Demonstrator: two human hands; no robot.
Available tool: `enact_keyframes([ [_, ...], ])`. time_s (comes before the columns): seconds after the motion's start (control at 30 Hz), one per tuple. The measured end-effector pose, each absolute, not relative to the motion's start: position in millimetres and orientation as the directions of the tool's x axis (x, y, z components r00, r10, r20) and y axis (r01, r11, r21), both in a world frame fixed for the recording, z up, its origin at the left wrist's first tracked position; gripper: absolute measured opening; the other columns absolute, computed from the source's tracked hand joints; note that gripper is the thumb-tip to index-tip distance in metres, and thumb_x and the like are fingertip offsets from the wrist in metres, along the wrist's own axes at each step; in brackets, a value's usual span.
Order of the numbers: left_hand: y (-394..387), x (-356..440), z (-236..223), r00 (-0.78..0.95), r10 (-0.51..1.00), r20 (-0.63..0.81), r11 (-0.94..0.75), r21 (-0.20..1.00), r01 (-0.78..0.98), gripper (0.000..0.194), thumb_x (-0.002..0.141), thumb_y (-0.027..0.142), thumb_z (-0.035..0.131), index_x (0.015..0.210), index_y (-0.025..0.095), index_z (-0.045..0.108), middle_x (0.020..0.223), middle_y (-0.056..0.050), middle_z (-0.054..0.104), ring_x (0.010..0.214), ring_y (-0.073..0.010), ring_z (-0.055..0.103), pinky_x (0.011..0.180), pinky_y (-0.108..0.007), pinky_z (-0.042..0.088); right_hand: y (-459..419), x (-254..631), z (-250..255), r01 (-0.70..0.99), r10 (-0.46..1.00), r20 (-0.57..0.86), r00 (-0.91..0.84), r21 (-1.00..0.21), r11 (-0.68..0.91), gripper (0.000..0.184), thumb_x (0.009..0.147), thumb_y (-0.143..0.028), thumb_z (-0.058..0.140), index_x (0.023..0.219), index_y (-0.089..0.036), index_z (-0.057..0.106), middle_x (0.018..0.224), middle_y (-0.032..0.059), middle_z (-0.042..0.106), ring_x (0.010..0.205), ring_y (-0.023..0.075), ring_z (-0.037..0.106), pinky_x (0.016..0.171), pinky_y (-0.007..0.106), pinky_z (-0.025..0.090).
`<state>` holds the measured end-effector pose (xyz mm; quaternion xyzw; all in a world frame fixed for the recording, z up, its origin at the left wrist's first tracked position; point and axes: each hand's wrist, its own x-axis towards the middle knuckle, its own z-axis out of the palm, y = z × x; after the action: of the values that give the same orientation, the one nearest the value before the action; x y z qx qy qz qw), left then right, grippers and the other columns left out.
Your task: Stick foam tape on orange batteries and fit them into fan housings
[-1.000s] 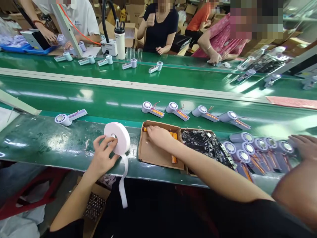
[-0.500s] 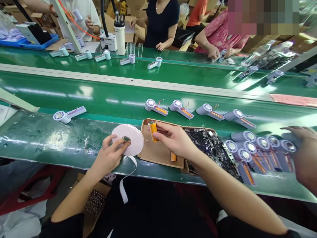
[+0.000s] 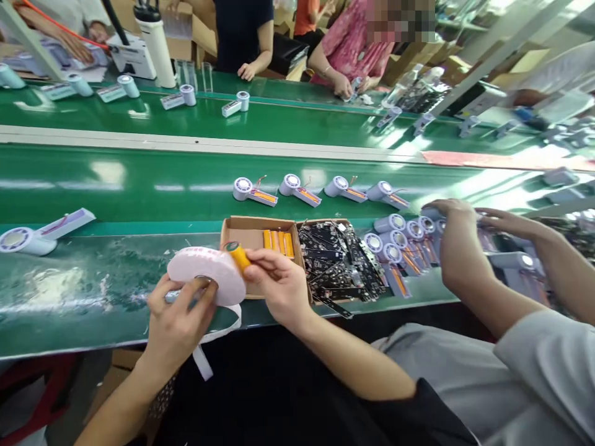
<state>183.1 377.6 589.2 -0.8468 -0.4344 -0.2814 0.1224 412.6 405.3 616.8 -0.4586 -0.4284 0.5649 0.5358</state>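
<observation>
My left hand (image 3: 179,322) grips a roll of white tape (image 3: 204,267), with fingers through its centre hole. A loose strip of tape (image 3: 203,362) hangs from the roll. Between the thumb and fingers of my right hand (image 3: 281,285) is an orange cylindrical battery (image 3: 238,255), held tilted against or very near the roll's right edge; I cannot tell whether they touch. Behind my right hand lies a shallow cardboard box (image 3: 239,226) with several orange batteries (image 3: 279,243) in a row. A second box beside it holds a heap of black circuit boards (image 3: 339,260).
Several lilac handheld fans (image 3: 292,186) with exposed wires lie on the green conveyor belt (image 3: 139,167). More fans (image 3: 393,248) cluster right of the boards, where a co-worker's hands (image 3: 458,223) reach in. One fan (image 3: 28,240) lies at far left. Other people work across the belt.
My right hand has brought the battery from over the box to the tape roll. The view has shifted right, showing more of the co-worker, and the row of batteries in the box is now uncovered.
</observation>
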Motion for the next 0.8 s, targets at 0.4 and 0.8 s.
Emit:
enact_keyframes([
  [0.4, 407.2, 178.8, 637.6, 0.602, 0.663, 0.445, -0.686, 0.041, 0.726, 0.058, 0.096, 0.012, 0.065, 0.144, 0.044, 0.066, 0.120, 0.001, 0.077, 0.098, -0.0291, 0.058, 0.122, -0.062, 0.041, 408.6, 430.0, 607.8, -0.187, 0.997, -0.035, -0.073, -0.981, -0.048, 0.047, 0.082, -0.047, 0.089, 0.121, -0.022, 0.078, 0.110, 0.0070, 0.083, 0.109, 0.0301, 0.078, 0.102, 0.048, 0.064],
  [0.8, 376.1, 101.4, 563.6, 0.488, 0.870, 0.064, -0.484, 0.297, 0.823, 0.057, 0.081, 0.033, 0.089, 0.135, 0.027, 0.073, 0.129, -0.009, 0.077, 0.122, -0.0342, 0.060, 0.105, -0.053, 0.051, 403.8, 511.5, 643.7, -0.019, 0.917, 0.162, 0.365, -0.983, 0.181, 0.036, 0.094, -0.050, 0.076, 0.129, -0.058, 0.071, 0.148, -0.0044, 0.067, 0.139, 0.0303, 0.064, 0.113, 0.058, 0.059],
])
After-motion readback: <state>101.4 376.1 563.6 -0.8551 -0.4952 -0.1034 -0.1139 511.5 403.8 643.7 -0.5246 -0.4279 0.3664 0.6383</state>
